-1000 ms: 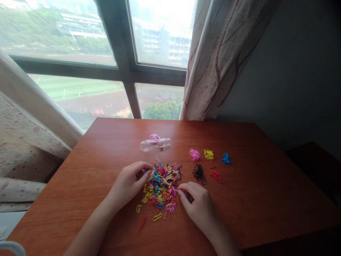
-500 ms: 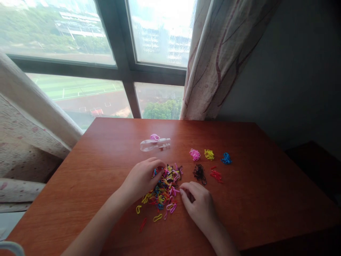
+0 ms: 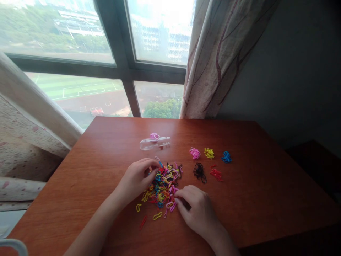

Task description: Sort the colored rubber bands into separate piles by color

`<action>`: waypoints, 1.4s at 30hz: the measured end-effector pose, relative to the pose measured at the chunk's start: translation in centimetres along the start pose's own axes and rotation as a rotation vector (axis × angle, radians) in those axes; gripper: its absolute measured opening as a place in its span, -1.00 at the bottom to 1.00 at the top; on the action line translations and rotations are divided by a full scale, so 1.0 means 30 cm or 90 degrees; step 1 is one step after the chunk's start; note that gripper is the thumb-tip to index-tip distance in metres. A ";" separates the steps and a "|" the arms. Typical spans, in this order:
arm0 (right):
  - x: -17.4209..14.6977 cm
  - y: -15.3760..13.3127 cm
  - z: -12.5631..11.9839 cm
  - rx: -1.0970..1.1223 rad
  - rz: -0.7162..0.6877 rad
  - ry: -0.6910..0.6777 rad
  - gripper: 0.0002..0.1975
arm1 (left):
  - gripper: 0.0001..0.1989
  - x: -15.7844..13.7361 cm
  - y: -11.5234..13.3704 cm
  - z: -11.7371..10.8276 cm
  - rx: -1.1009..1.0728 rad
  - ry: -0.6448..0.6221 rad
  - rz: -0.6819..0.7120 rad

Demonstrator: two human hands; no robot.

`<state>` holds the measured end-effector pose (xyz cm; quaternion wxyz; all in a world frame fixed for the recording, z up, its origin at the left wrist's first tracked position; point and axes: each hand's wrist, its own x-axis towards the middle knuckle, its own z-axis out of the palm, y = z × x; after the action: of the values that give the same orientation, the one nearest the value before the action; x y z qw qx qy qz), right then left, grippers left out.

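A heap of mixed-colour rubber bands [image 3: 162,186] lies on the wooden table. At its upper left is my left hand [image 3: 138,176], thumb and forefinger curled closed against some red and blue bands; what exactly sits between the fingertips is partly hidden. My right hand [image 3: 197,206] rests at the heap's right edge. Its thumb and forefinger are slightly apart, beside pink bands [image 3: 170,205]. Sorted by colour, little piles lie to the right: pink [image 3: 195,153], yellow [image 3: 209,153], blue [image 3: 226,156], black [image 3: 199,172] and red [image 3: 216,174].
A clear plastic bottle-shaped container [image 3: 154,143] with a pink piece lies on its side behind the heap. Loose yellow [image 3: 157,216] and red [image 3: 143,222] bands lie in front. The table [image 3: 239,209] meets a window and curtains [image 3: 207,64] at the back.
My right hand has shifted slightly left to the pink bands, its fingertips parting. My left hand has drawn back a little left, and red and blue bands now show by its fingertips.
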<state>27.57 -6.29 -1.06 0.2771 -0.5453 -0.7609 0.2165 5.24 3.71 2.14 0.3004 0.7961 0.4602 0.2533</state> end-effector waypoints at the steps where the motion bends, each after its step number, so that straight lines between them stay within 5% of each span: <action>1: 0.001 0.002 0.003 0.001 0.004 0.006 -0.88 | -0.87 0.000 -0.001 -0.002 -0.005 0.004 -0.003; 19: 0.017 0.019 0.014 0.019 0.059 0.083 -0.77 | -0.87 -0.009 -0.052 -0.032 0.009 0.020 -0.045; 26: 0.136 -0.014 0.003 0.001 0.057 0.097 -0.85 | -0.86 -0.004 -0.044 -0.028 0.023 0.025 -0.046; 34: 0.329 -0.105 0.023 -0.243 0.063 -0.033 -0.92 | -0.86 -0.006 -0.047 -0.035 0.017 0.028 -0.046; 42: 0.344 -0.111 0.033 -0.276 0.062 -0.063 -0.81 | -0.87 -0.009 -0.053 -0.029 0.012 0.027 -0.046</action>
<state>21.94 2.44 2.21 0.1052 -0.6169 -0.7750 0.0878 3.61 4.30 1.57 0.2920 0.7764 0.4972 0.2545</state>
